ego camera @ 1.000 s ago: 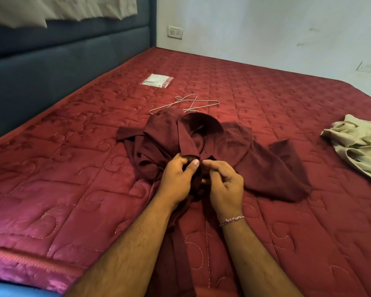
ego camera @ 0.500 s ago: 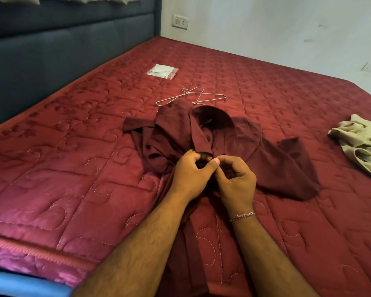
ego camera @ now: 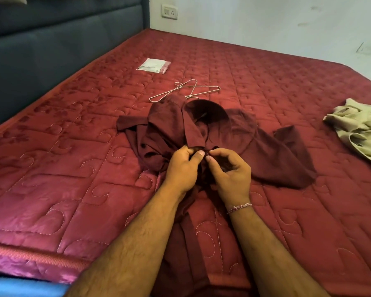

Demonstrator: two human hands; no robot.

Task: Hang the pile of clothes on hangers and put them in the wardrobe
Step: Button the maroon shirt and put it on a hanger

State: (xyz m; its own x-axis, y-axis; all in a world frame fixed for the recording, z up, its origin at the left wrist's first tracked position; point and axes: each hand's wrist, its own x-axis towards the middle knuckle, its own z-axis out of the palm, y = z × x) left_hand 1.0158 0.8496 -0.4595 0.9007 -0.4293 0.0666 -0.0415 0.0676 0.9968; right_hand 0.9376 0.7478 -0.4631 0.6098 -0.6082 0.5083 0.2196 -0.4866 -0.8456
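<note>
**Both hands work at the front of a maroon shirt on the bed**

A person leans over a red quilted mattress, both forearms reaching in from the bottom edge. The maroon shirt lies crumpled mid-bed, collar turned up and facing away, one sleeve spread to the right and its lower part trailing toward the near edge. The left hand pinches the shirt's front fabric just below the collar between thumb and curled fingers. The right hand, a thread band at its wrist, has fingers curled in and thumb pressed to the same spot, fingertips almost meeting those of the left; it appears to pinch the cloth, though what exactly sits between the fingers is too dark to tell. Just beyond the collar lie wire hangers, overlapping, one touching the shirt's edge. Farther back rests a small plastic packet. A beige garment lies bunched at the right, well apart from the shirt. A dark blue padded headboard runs along the left.
</note>
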